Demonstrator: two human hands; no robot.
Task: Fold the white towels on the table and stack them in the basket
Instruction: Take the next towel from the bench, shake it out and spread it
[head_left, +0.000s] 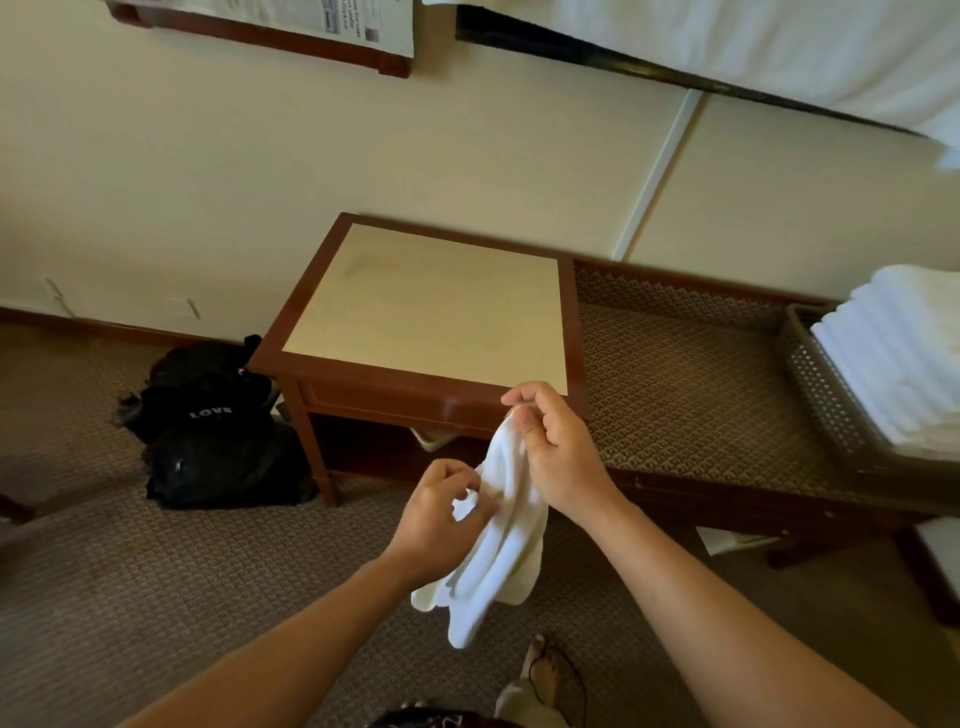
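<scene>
Both hands are up in front of the worktop (426, 306), off its near right corner. The right hand (558, 457) has its grip clamped on the top of a white towel (501, 545), pinching it between thumb and fingers. The left hand (439, 525) pinches an edge lower down, fingers curled in. The towel hangs bunched between them, above the carpet. Over at the right edge, a basket (815, 384) holds a stack of folded towels (893, 353).
</scene>
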